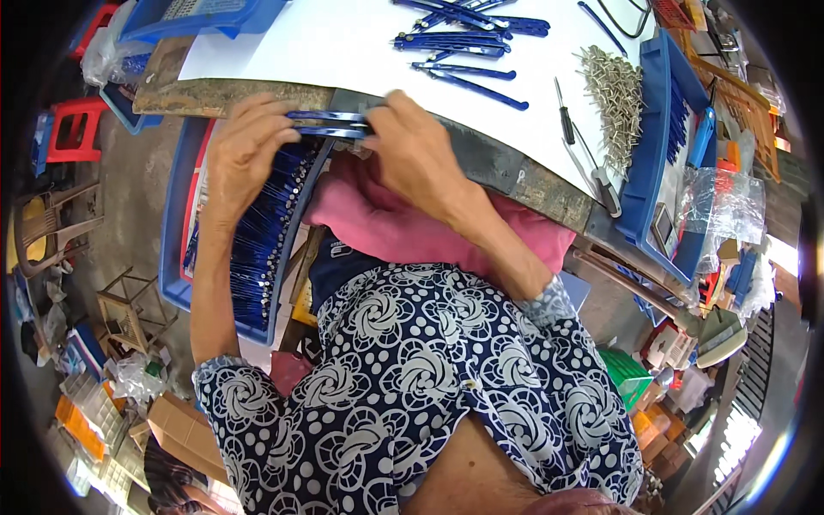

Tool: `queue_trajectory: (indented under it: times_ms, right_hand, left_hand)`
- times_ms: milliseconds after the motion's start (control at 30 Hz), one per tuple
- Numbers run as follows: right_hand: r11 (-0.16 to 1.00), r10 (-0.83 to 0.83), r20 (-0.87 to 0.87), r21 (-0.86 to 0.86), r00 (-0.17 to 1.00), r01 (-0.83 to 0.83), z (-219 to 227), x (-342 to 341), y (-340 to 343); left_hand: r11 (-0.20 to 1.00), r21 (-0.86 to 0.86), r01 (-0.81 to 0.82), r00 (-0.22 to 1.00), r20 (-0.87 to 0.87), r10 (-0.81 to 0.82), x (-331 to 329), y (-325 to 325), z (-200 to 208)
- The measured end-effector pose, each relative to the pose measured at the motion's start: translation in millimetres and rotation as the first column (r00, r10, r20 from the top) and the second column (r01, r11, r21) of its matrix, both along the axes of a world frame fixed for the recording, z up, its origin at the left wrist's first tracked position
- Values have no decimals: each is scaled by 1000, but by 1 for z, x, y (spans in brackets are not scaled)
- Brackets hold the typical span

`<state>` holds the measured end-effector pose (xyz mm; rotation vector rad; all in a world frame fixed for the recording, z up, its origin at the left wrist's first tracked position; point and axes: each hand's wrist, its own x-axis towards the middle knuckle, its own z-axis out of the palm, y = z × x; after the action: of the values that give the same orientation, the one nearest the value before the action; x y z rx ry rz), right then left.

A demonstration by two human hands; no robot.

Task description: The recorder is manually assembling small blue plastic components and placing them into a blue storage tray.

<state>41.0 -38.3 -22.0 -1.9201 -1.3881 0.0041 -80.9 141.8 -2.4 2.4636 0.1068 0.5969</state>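
Observation:
Between my two hands, at the table's front edge, is a slim, shiny blue metal piece (326, 124) made of two narrow arms side by side. My left hand (245, 150) is closed on its left end. At the right end the fingers of my right hand (410, 146) pinch it, hiding that tip. Several similar blue metal pieces (455, 43) lie on the white table sheet (360, 60) ahead. Below my left hand, a blue bin (176, 232) holds many thin blue pieces with silvery ends, lined up in rows.
A heap of small silvery metal pins (611, 103) lies at the right of the sheet. A black-handled screwdriver (566, 124) and another slim tool (606, 190) are beside it. A blue tray (639, 184) stands at the right edge. Pink cloth (369, 210) covers my lap.

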Motion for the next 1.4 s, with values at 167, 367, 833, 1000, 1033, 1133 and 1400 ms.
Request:
queue_trajectory:
  times_ms: [167,367,833,1000,1033,1133,1400]
  right_hand:
    - [975,-211,13,-74,977,211,17,10,-87]
    - [941,-318,-48,-142,947,308,17,19,-116]
    - [975,-213,-61,-84,975,207,13,18,-75]
    - [994,-112,-63,-9,992,111,8,13,-36]
    - [995,-98,-54,3,994,98,9,12,-29]
    - [997,-73,-34,36,997,74,6,7,-10]
    - [998,-32,-25,54,999,33,5,6,-15]
  left_hand:
    - [974,90,210,960,171,-222,46,-61,-13]
    - [919,37,392,894,220,-390,75,-85,-23]
    - [943,223,245,939,185,-288,46,-53,-19]
    - [965,202,169,970,140,-200,25,-25,-14]
    - [970,200,140,977,133,-168,22,-23,-13]
    - [974,209,92,986,114,-118,10,-13,-9]
    - [967,255,10,995,93,-35,10,-17,-6]
